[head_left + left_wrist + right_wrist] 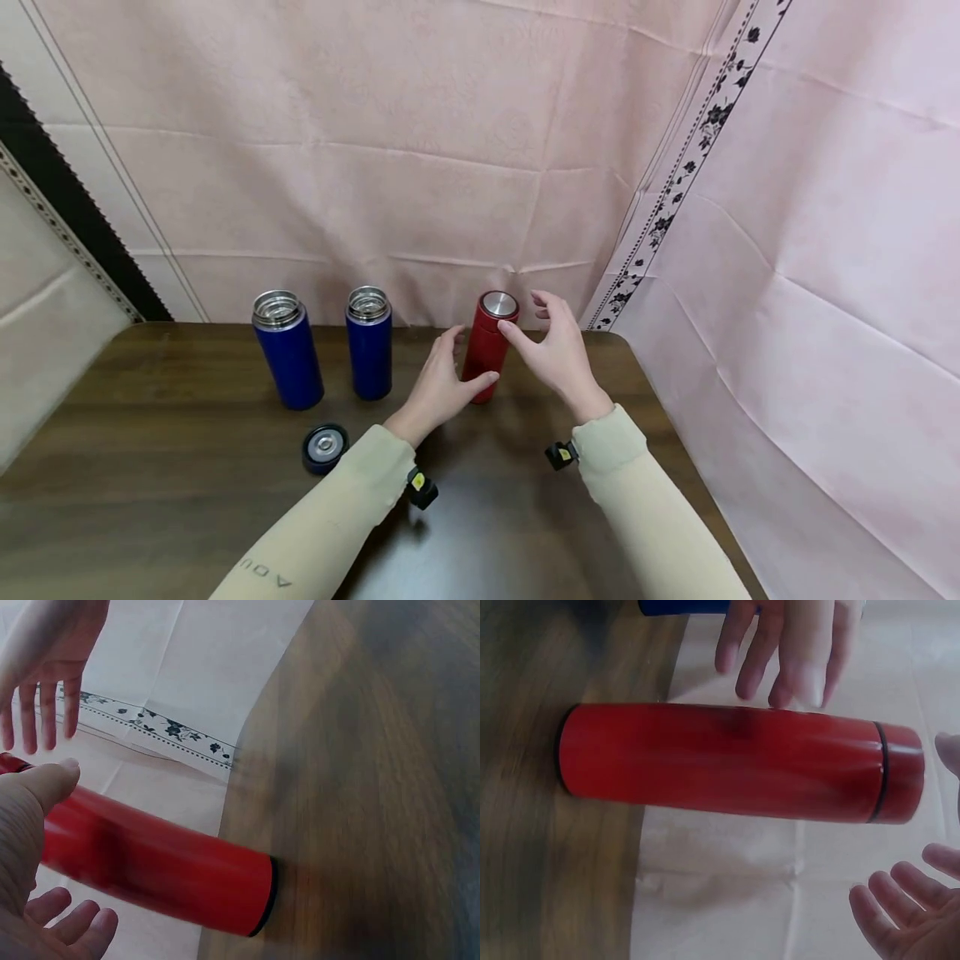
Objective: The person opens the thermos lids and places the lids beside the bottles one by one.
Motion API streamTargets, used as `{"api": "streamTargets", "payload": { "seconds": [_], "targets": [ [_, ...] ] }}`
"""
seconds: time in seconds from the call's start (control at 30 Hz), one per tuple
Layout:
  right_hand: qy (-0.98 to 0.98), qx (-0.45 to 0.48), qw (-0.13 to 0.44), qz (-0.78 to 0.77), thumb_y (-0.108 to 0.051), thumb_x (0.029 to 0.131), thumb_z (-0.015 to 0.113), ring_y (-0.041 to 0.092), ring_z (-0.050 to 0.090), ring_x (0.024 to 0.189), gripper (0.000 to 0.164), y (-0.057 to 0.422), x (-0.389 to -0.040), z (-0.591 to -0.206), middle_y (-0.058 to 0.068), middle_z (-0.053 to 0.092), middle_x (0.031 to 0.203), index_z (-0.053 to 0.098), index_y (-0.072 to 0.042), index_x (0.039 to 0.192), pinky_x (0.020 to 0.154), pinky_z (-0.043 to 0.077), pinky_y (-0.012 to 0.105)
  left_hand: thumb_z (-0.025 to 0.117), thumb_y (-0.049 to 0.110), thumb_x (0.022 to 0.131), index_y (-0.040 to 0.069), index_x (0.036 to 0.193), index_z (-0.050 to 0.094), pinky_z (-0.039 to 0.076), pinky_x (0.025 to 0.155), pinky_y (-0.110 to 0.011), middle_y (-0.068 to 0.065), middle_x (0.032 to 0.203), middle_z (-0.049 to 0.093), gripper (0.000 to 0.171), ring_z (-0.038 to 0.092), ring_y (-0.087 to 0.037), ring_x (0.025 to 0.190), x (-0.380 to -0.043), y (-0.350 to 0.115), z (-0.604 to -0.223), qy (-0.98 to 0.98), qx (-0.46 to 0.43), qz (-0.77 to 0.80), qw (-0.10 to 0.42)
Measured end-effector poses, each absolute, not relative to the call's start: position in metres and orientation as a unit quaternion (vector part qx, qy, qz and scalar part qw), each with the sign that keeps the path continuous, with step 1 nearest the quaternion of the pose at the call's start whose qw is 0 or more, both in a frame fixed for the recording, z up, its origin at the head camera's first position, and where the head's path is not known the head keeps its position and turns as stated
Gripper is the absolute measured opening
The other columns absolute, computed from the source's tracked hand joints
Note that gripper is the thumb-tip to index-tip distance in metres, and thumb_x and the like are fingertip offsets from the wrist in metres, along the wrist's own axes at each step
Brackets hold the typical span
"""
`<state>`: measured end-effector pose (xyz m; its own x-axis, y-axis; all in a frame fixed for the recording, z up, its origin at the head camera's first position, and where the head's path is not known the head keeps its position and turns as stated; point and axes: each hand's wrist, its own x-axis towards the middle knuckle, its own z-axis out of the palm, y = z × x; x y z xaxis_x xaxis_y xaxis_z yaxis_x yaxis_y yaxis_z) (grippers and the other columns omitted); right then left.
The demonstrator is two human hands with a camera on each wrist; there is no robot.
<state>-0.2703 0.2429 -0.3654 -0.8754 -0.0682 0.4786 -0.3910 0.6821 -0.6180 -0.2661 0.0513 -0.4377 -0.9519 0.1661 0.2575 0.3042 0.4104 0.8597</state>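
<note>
A red thermos bottle [483, 360] with a silver-topped lid stands upright near the back of the table, between the two hands. To its left is my left hand [437, 390], with fingers and thumb spread around the body and no firm grip visible. My right hand [558, 354] hovers beside the lid on the right, its fingers loosely bent and apart. From the right wrist view, the red thermos [727, 763] shows its lid screwed on above a dark seam, and a gap separates it from the right hand [911, 915].
Two lidless blue thermos bottles [291, 367] [370, 357] stand upright on the left with steel mouths showing. A black lid [325, 450] lies in front of them, underside up. Pink cloth [360, 192] hangs behind the brown wooden table [172, 492] and at its sides.
</note>
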Motion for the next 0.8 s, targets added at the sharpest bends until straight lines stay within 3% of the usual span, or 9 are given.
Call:
{"api": "streamTargets", "payload": {
  "seconds": [0.2, 0.37, 0.5, 0.8],
  "targets": [
    [-0.882, 0.139, 0.187, 0.409, -0.056, 0.083, 0.068, 0.017, 0.056, 0.11, 0.074, 0.228, -0.278, -0.365, 0.0, 0.052, 0.133, 0.044, -0.018, 0.142, 0.093, 0.049, 0.039, 0.078, 0.041, 0.08, 0.02, 0.152, 0.022, 0.043, 0.1, -0.048, -0.004, 0.144, 0.038, 0.094, 0.044, -0.024, 0.126, -0.276, 0.06, -0.443, -0.827, -0.137, -0.542, 0.057],
    [-0.891, 0.153, 0.199, 0.378, -0.053, 0.084, 0.069, 0.014, 0.059, 0.1, 0.067, 0.217, -0.28, -0.368, -0.001, 0.058, 0.128, 0.052, -0.017, 0.139, 0.088, 0.051, 0.036, 0.078, 0.039, 0.08, 0.026, 0.152, 0.021, 0.043, 0.1, -0.048, -0.001, 0.144, 0.037, 0.093, 0.043, -0.022, 0.126, -0.279, 0.063, -0.448, -0.823, -0.145, -0.548, 0.04],
    [-0.894, 0.151, 0.235, 0.351, -0.048, 0.083, 0.072, 0.012, 0.061, 0.094, 0.059, 0.214, -0.279, -0.372, 0.002, 0.063, 0.118, 0.058, -0.012, 0.129, 0.082, 0.054, 0.033, 0.078, 0.037, 0.081, 0.023, 0.149, 0.028, 0.044, 0.099, -0.048, -0.002, 0.142, 0.04, 0.086, 0.045, -0.023, 0.124, -0.277, 0.063, -0.451, -0.825, -0.142, -0.545, 0.041],
    [-0.881, 0.133, 0.24, 0.385, -0.042, 0.082, 0.074, 0.015, 0.062, 0.097, 0.057, 0.216, -0.268, -0.388, 0.005, 0.061, 0.119, 0.049, -0.013, 0.125, 0.082, 0.055, 0.031, 0.075, 0.032, 0.085, 0.017, 0.147, 0.033, 0.043, 0.1, -0.047, -0.004, 0.14, 0.044, 0.076, 0.048, -0.023, 0.123, -0.271, 0.069, -0.455, -0.838, -0.135, -0.527, 0.047]
  ]
}}
